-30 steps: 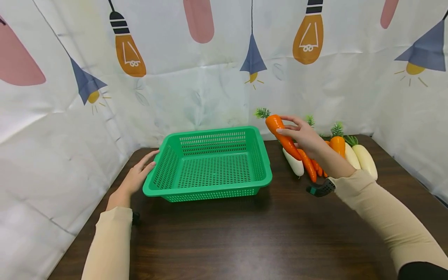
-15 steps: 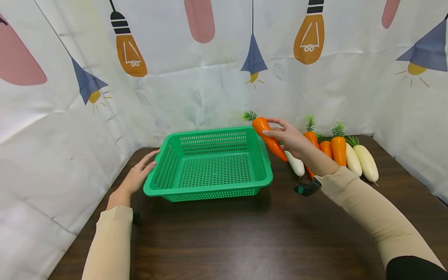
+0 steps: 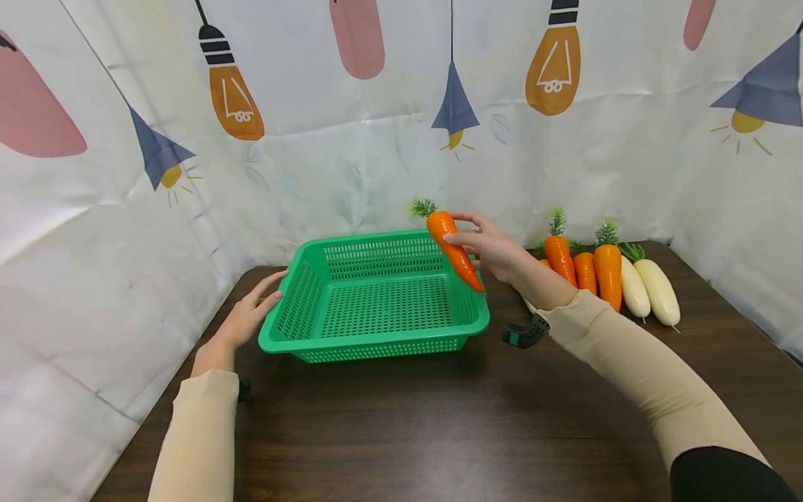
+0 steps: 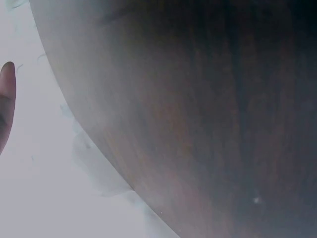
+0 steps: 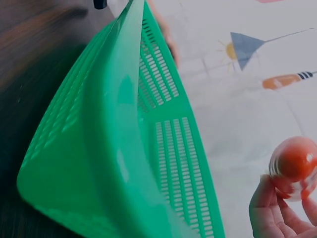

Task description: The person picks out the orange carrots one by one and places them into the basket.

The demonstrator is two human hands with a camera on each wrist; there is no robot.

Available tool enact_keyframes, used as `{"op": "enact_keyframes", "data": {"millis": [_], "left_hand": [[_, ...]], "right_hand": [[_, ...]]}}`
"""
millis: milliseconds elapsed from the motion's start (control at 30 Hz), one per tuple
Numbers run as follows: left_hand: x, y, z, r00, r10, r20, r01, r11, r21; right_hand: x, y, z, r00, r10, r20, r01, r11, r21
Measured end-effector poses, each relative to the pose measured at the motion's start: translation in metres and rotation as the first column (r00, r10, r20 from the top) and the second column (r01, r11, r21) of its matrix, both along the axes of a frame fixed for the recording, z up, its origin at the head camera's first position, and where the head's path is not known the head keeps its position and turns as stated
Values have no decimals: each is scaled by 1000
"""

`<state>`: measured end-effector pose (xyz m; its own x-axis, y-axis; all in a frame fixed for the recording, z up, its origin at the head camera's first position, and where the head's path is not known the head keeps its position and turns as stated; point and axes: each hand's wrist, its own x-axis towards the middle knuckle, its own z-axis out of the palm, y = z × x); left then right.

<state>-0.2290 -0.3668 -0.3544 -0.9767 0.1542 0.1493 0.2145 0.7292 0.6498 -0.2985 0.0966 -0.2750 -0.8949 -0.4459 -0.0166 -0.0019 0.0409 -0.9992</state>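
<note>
In the head view my right hand (image 3: 492, 249) pinches an orange carrot (image 3: 453, 245) with a green leafy top, held slanted over the right rim of a green plastic basket (image 3: 375, 345). The right wrist view shows the carrot (image 5: 295, 161) end-on at the fingertips, with the basket (image 5: 114, 148) large beside it. My left hand (image 3: 241, 321) rests with relaxed fingers at the basket's left rim. Only a finger of the left hand (image 4: 6, 101) shows at the edge of the left wrist view. The inside of the basket holds nothing.
Several carrots (image 3: 607, 275) and white radishes (image 3: 661, 293) lie at the right back of the dark wooden table (image 3: 401, 425). One white radish is mostly hidden behind my right forearm. A cloth backdrop (image 3: 401, 167) with printed lamps hangs close behind and on both sides.
My right hand has carried the carrot leftward from above the other vegetables to over the basket's right rim. The left hand and the basket have stayed in place.
</note>
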Motion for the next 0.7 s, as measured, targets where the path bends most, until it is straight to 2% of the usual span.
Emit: {"op": "enact_keyframes", "data": {"millis": [367, 700], "left_hand": [[0, -1, -4, 1000, 2, 3, -2, 1000, -5], [-1, -1, -2, 1000, -2, -4, 2, 1000, 25]], "right_hand": [[-4, -30, 4, 992, 30, 126, -16, 994, -111], [-8, -56, 4, 983, 44, 177, -17, 989, -149]]}}
